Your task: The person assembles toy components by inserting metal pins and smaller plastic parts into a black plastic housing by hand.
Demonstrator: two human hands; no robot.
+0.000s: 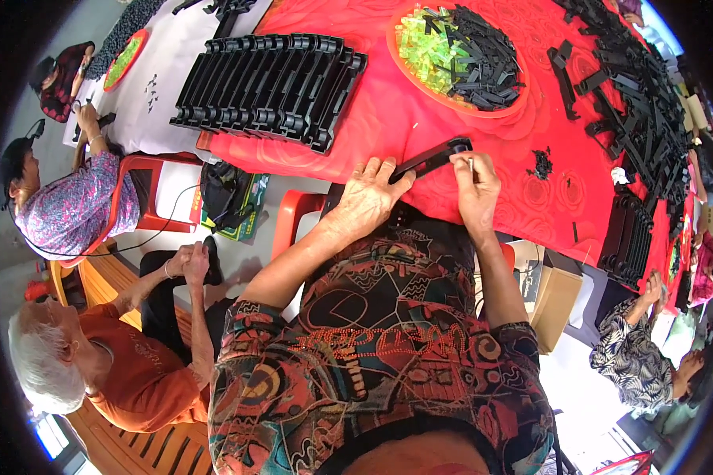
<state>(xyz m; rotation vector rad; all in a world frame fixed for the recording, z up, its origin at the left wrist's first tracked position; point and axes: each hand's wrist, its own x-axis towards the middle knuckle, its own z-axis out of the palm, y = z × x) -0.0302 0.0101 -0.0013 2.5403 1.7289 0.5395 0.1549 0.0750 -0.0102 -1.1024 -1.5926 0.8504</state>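
At the near edge of the red-covered table, my left hand (370,196) is closed round one end of a long black plastic part (430,161). The part lies at a slant, its far end raised toward the right. Beside that end, my right hand (477,192) is closed in a pinch. A small pale tip shows at its fingers, too small to name. Beyond my hands stands a row of similar black plastic parts (269,87). An orange-rimmed tray (461,108) holds yellow-green clear pieces (428,49) and black strips (487,67).
Loose black parts (634,95) are heaped along the table's right side, with a small dark pile (542,162) nearer me. A red chair (293,214) and a cardboard box (557,305) stand below the edge. People sit at my left and right.
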